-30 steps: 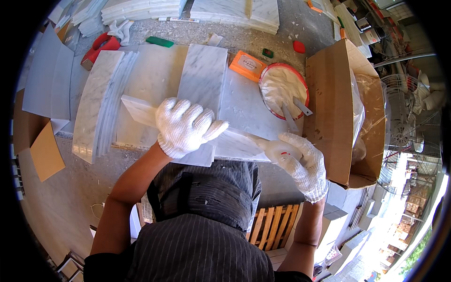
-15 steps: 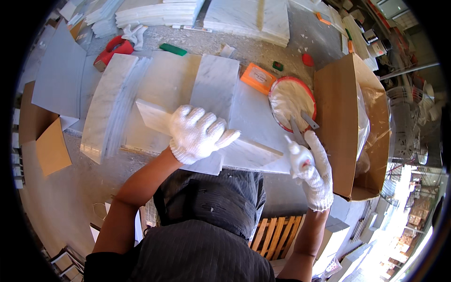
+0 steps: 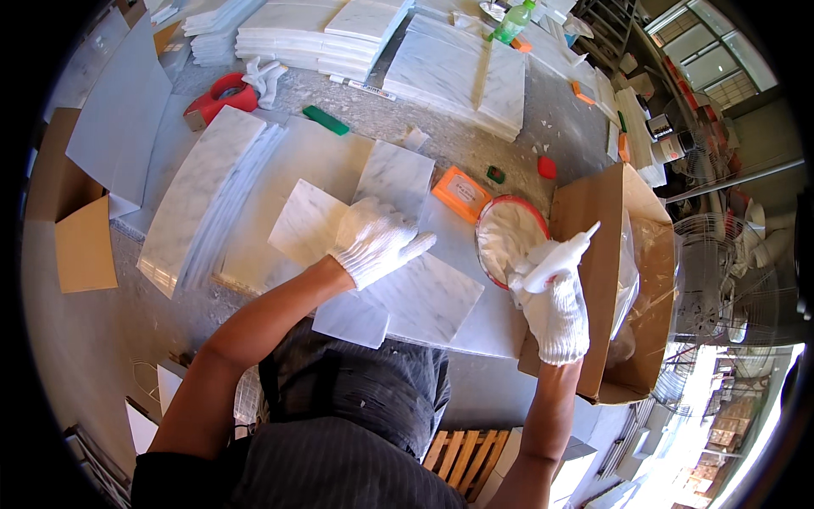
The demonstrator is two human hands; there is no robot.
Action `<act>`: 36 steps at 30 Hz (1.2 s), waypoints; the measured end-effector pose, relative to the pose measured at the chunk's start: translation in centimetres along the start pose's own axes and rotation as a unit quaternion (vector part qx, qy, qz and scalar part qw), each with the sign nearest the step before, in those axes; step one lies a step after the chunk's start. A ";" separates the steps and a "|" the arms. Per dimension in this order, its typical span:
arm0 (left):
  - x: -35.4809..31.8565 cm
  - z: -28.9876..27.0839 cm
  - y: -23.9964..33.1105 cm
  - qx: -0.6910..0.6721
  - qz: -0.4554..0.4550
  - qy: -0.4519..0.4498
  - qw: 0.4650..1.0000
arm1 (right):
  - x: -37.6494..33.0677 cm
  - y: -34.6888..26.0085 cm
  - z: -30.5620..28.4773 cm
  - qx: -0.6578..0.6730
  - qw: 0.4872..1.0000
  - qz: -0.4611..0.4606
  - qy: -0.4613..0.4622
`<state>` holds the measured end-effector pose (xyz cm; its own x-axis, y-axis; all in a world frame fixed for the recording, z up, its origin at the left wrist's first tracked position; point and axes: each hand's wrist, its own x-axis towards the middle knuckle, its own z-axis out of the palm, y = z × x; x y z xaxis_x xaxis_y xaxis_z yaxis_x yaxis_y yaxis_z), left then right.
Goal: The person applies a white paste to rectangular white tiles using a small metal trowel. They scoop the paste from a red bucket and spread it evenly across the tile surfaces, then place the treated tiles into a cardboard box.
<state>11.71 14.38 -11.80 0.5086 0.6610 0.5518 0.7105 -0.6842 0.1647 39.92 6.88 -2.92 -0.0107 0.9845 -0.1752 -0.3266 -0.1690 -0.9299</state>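
My left hand (image 3: 371,244), in a white knit glove, grips a long white marble tile (image 3: 437,299) around its middle. The tile lies slanted across the work surface with its grey-veined face turned up. In my gloved right hand (image 3: 556,318) is a white squeeze bottle (image 3: 555,261), its narrow nozzle pointing up and to the right. Just behind that hand stands a red-rimmed bowl (image 3: 515,199) of off-white powder or paste; hand and bottle cover part of it. Under the held tile lie other marble pieces (image 3: 397,174).
An open cardboard box (image 3: 585,254) with plastic lining stands at the right. An orange box (image 3: 460,193), a green block (image 3: 326,120) and a red tape dispenser (image 3: 225,99) lie beyond the tiles. Stacked marble strips (image 3: 199,191) sit at the left, more slabs (image 3: 445,72) at the back.
The tile has tipped from near edge-on to face up under my left hand. My right hand has risen with the bottle, whose nozzle has swung up to the right.
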 end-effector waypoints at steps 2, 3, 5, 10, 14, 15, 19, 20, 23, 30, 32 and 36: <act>0.3 -0.2 0.2 -0.015 -0.001 -0.025 1.000 | 1.4 -0.3 1.2 -0.037 0.999 -0.020 0.005; 0.3 -0.4 0.3 -0.020 -0.005 -0.039 0.999 | 2.4 -0.9 2.2 -0.077 0.997 -0.018 -0.015; 0.5 0.1 0.5 -0.033 -0.036 -0.038 0.998 | 4.2 -2.0 4.5 -0.114 0.992 0.001 -0.046; 0.5 0.0 0.5 -0.041 -0.053 -0.036 0.997 | 10.3 -0.5 10.9 -0.265 0.946 -0.054 -0.177; 0.1 0.9 0.1 -0.030 -0.058 -0.058 0.996 | 14.8 2.2 16.7 -0.465 0.859 -0.026 -0.212; 0.1 0.9 0.0 -0.028 -0.056 -0.064 0.996 | 15.6 3.2 17.9 -0.508 0.833 -0.041 -0.215; 0.6 0.4 0.3 -0.021 -0.035 -0.064 0.997 | 18.8 7.2 20.7 -0.542 0.799 -0.092 -0.243; 0.3 1.0 0.2 -0.027 -0.035 -0.038 0.998 | 19.3 8.4 21.0 -0.560 0.786 -0.106 -0.239; -0.3 1.4 0.1 -0.035 -0.049 -0.010 0.998 | 20.4 11.3 21.2 -0.602 0.750 -0.154 -0.225; 0.0 0.6 0.5 -0.024 -0.107 -0.101 0.989 | 19.9 12.2 20.6 -0.619 0.728 -0.200 -0.217; -0.1 0.8 0.5 -0.038 -0.097 -0.070 0.992 | 19.5 11.3 20.7 -0.631 0.724 -0.186 -0.210; 1.3 -0.8 0.4 -0.026 -0.041 -0.054 0.997 | 17.8 8.2 20.7 -0.673 0.694 -0.222 -0.124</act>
<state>12.28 14.68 -10.42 0.5011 0.7425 0.4444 0.7266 -0.6400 0.2500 17.51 24.03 -6.97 -0.4089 0.9031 0.1308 0.8279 0.4275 -0.3632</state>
